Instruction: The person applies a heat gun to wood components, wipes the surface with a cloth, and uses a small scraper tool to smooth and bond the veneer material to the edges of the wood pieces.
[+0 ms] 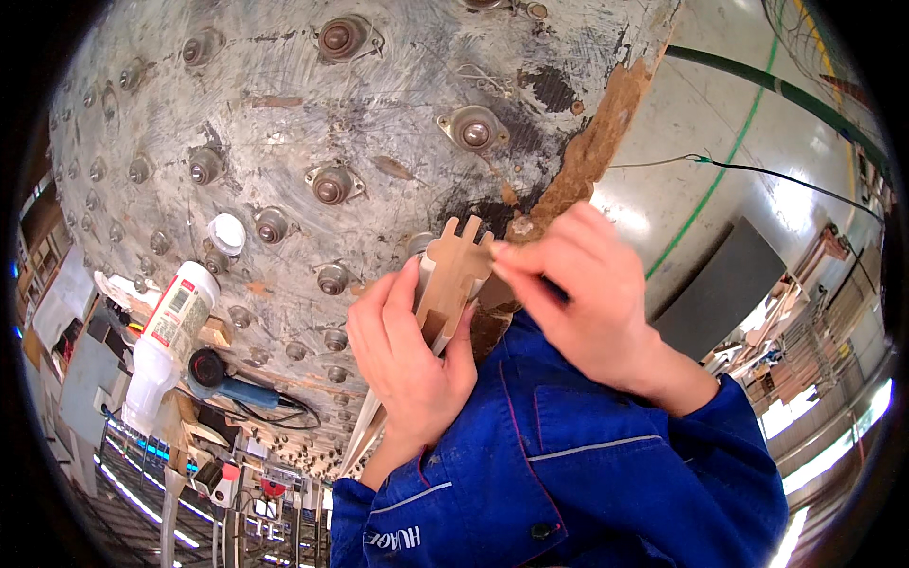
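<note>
My left hand (407,360) is wrapped round a pale wooden piece (453,275) with a notched, pronged end, and holds it tilted over the table's near edge. Long pale strips run back from the piece beneath my left wrist. My right hand (582,293) is closed in a pinch at the notched end, thumb and forefinger beside the prongs. Whatever lies between those fingertips is too small to make out.
Metal ball rollers (475,130) stud the worn grey table (417,104). At left are a white bottle (175,327), a round white cap (226,234) and a blue corded power tool (248,389). A dark panel (724,284) and a black cable (795,177) lie off the table's right side.
</note>
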